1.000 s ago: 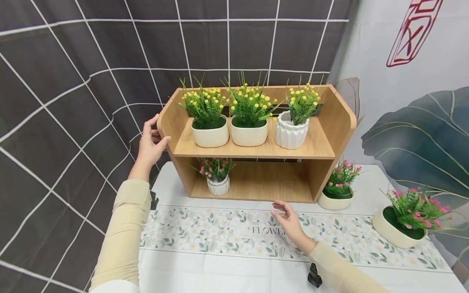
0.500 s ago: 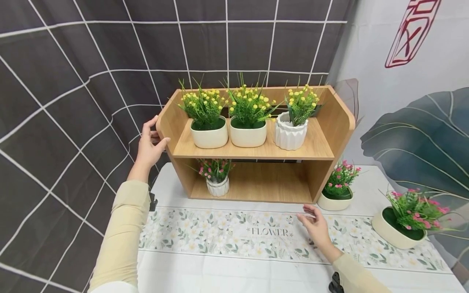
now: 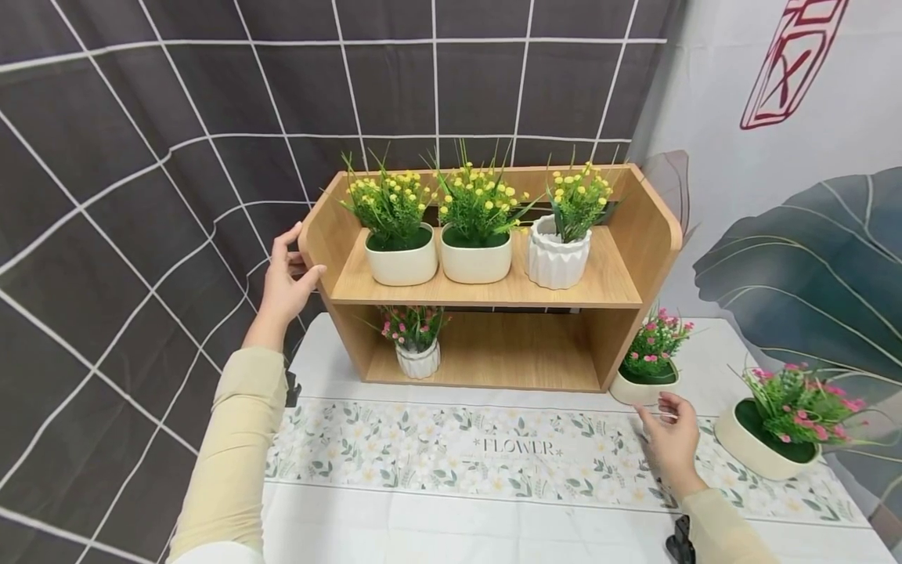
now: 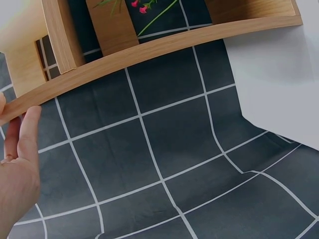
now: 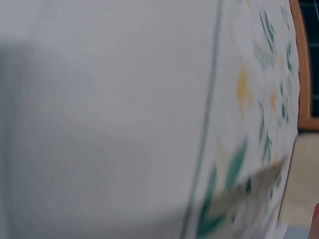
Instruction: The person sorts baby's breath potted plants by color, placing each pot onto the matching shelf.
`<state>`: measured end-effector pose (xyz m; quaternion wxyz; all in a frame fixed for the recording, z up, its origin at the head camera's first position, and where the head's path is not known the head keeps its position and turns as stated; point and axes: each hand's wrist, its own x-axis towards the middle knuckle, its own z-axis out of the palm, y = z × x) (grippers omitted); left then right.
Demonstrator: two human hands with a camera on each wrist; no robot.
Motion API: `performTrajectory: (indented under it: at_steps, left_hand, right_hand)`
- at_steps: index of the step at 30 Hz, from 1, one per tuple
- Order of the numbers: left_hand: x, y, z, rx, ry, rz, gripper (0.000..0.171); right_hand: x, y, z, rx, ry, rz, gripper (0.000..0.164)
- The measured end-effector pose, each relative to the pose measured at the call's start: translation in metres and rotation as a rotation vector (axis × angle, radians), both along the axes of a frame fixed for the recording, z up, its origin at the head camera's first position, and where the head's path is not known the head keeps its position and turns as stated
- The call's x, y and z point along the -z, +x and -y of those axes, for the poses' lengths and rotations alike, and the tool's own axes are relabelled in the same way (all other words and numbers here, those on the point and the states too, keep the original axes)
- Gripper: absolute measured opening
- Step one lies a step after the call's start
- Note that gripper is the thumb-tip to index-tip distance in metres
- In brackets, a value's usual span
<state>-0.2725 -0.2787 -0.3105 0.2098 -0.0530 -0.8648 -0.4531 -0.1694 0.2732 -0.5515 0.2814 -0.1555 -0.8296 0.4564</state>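
Note:
My left hand [image 3: 283, 286] grips the left side panel of a two-tier wooden shelf [image 3: 524, 352]. The left wrist view shows its fingers [image 4: 28, 137] against the panel's outer face. Just in front of a cream oval pot [image 3: 641, 392] of pink flowers, on the table right of the shelf, is my right hand [image 3: 672, 446]. Its fingers are loosely bent and hold nothing; whether they touch the pot is unclear. The right wrist view catches only a fingertip [image 5: 314, 226] at its edge, with that pot behind it.
The upper tier bears two cream pots [image 3: 402, 266] of yellow flowers and a white ribbed pot [image 3: 559, 262]. A smaller ribbed pot [image 3: 419, 360] with pink flowers occupies the lower left. Another cream pot [image 3: 761, 442] of pink flowers stands far right on the white table [image 3: 423, 525].
My right hand has moved rightward along the front of the shelf, from below its middle to the pink-flower pot beside it. The left hand keeps its place on the panel.

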Motion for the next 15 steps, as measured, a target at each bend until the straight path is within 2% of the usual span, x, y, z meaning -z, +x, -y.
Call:
performTrajectory:
  at_steps: [4, 8, 13, 15]
  left_hand:
    - [0.001, 0.000, 0.000, 0.002, 0.001, 0.001, 0.069]
    - [0.001, -0.001, 0.000, 0.002, 0.004, 0.002, 0.068]
    - [0.001, -0.001, 0.001, 0.007, 0.001, -0.003, 0.068]
    - [0.001, -0.001, 0.002, 0.011, 0.003, -0.008, 0.068]
  right_hand:
    - [-0.007, -0.006, -0.013, 0.011, 0.026, 0.033, 0.053]
    - [-0.016, -0.013, -0.025, -0.018, 0.054, 0.103, 0.066]
    - [-0.025, -0.023, -0.042, -0.097, 0.111, 0.212, 0.084]
    - [-0.028, -0.028, -0.049, -0.160, 0.149, 0.249, 0.093]
